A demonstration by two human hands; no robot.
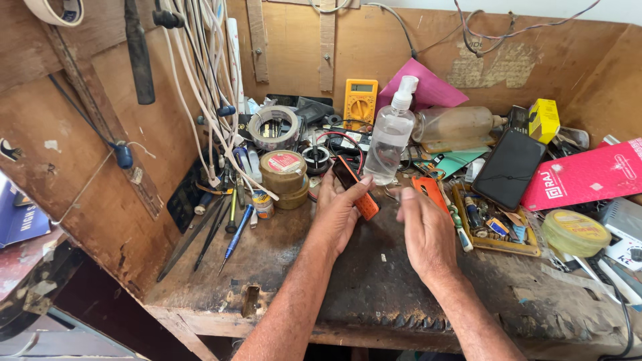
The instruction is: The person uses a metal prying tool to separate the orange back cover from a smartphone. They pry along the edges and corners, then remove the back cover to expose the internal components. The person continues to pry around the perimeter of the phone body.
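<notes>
My left hand (340, 208) holds a small orange phone (354, 189) with a dark screen, tilted up above the worn wooden bench (321, 281). The thumb rests on the phone's upper edge. Just to the right, my right hand (426, 230) hovers with its fingertips pinched together; whether something tiny sits between them cannot be told. A clear spray bottle (390, 137) stands right behind the phone.
Behind stand a yellow multimeter (360, 101), tape rolls (274, 127), round tins (283, 175) and a lying glass bottle (455, 124). Screwdrivers (231, 227) lie at left. At right are a black smartphone (509, 167), a parts tray (491, 224), a pink box (585, 175) and a yellow-green tin (575, 232).
</notes>
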